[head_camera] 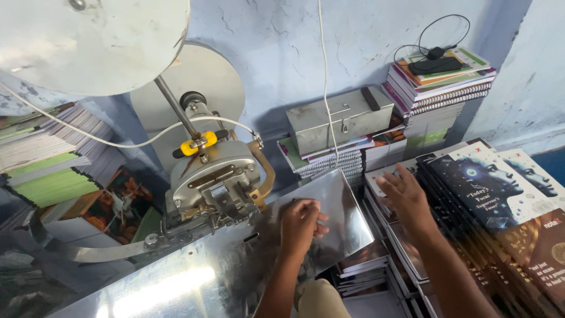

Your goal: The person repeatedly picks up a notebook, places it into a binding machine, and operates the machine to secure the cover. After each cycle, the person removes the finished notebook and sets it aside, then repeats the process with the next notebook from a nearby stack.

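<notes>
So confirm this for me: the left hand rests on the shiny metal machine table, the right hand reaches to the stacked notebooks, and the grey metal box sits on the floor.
One detail is wrong. The grey metal box sits on a pile of spiral notebooks, not the floor. The head view shows it. The left hand does rest on the shiny metal machine table, and the right hand reaches to the stacked notebooks.

Pale blue plaster wall at the back, cracked and scuffed, with a thin white cord hanging down it. A second whitish wall meets it at the right-hand corner. Daylight glares bright off the polished steel worktable. A strip of blue floor shows at far right.
</notes>
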